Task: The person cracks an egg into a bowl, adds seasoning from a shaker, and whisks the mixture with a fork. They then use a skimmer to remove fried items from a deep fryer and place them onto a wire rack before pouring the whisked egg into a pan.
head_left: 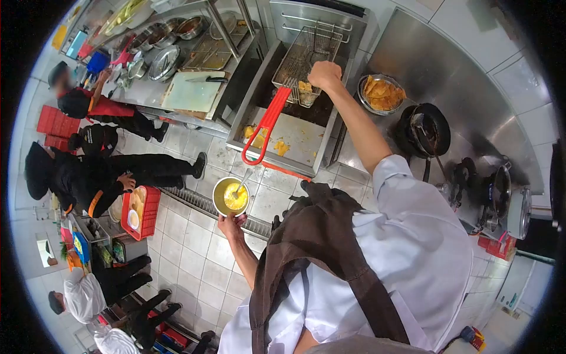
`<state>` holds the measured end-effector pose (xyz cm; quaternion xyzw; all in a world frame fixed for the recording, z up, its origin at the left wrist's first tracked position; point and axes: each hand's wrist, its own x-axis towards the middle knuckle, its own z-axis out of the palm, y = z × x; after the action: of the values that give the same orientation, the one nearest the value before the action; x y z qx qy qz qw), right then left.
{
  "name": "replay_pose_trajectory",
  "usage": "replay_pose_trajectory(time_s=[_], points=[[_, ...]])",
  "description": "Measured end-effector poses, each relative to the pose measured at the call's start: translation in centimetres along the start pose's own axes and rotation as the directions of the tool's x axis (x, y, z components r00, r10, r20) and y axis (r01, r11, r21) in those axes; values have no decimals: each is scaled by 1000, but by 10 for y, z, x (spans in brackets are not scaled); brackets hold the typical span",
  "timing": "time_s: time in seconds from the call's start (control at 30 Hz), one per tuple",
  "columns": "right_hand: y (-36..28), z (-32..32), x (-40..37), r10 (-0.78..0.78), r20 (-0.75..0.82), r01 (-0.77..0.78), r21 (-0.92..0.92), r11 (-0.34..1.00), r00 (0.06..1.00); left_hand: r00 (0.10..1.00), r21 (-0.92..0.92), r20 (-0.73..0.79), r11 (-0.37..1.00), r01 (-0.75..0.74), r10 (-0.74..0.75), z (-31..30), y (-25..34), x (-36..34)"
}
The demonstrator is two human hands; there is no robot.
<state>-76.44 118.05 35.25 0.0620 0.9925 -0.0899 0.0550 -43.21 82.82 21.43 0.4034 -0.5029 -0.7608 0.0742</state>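
Holding a steel bowl of yellow batter (231, 199) out over the floor tiles (194, 253) with the left hand (229, 225). Gripping it from below, fingers curled round the near wall and pressed to it, probably so as to have it level and close to the fryer (298, 138) without setting it down. In the batter, a spoon (243, 181), leaning on the far rim, free of either hand.

Reaching across with the right hand (325, 74) to just above the wire fry basket (303, 56), wrist bent down, fingers bunched and turned away from the camera. Impossible to tell whether pinching anything or touching the mesh. Poised over the basket rather than in it, likely for distance from the heat.

Inside the basket, a few golden pieces (305, 89) at the front corner. Propped over the fryer's well, with the long red handle (268, 127) sticking out across the steel ledge toward the person, within easy reach. On that ledge, scattered yellow crumbs.

Just beside the fryer, on the steel tabletop (466, 76), a metal bowl of fried pieces (382, 93), near enough to take whatever leaves the basket. Next to it, a black wok (425, 128). Well apart on the left, other people in dark clothes near another counter with a cutting board (191, 93).
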Motion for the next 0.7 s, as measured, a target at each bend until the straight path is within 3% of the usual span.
replay_pose_trajectory(time_s=[0.23,0.3,0.33,0.4,0.5,0.53,0.6,0.7], points=[[2,-6,-13,-71,-26,70,-19,997,997,1000,-18,7,1000,4,-3,-10,-4,2],[16,-20,3,-68,-154,53,-96,994,986,1000,-23,18,1000,3,-2,-13,-6,2],[23,-27,13,-63,-156,48,-99,994,986,1000,-25,19,1000,-1,1,-15,-7,3],[37,-44,37,-96,-35,81,-302,950,995,1000,-10,22,1000,-3,3,-15,-7,3],[61,-64,73,-182,-69,144,-373,916,981,999,16,24,1000,23,-23,-13,-6,5],[66,-77,73,-181,-76,140,-375,916,981,1000,13,21,1000,8,-8,-12,-6,4],[76,-120,80,-374,-183,225,-539,811,909,1000,-8,22,1000,-8,8,-8,-8,6],[90,-197,76,-328,-274,119,-575,809,904,1000,-34,24,999,-1,2,-7,-11,6]])
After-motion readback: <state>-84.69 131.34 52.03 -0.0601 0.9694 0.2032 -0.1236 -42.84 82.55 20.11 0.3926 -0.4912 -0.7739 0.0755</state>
